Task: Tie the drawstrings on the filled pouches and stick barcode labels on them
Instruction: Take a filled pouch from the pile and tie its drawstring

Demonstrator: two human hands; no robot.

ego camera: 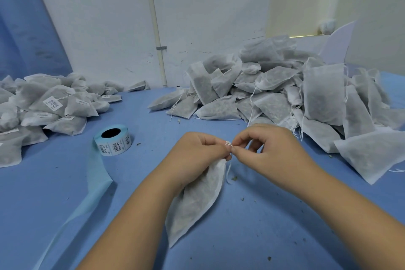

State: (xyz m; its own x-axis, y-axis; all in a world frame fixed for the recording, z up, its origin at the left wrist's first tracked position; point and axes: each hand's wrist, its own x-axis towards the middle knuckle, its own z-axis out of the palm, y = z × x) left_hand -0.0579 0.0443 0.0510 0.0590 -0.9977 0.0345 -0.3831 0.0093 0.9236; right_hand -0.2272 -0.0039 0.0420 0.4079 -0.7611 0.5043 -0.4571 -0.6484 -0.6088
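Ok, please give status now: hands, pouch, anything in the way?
Left hand grips pouch neck; right hand pinches drawstring, tying seems under way. No label visible on it. Label roll left of hands, nothing in the way.

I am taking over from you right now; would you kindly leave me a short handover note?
Left hand grips the neck of a filled pouch; right hand pinches its drawstring, knot apparently unfinished.
Label roll sits on the blue table, left of the hands.
Done: labelled pile at far left.
Left: finish this knot, label this pouch, then the unlabelled pile on the right.
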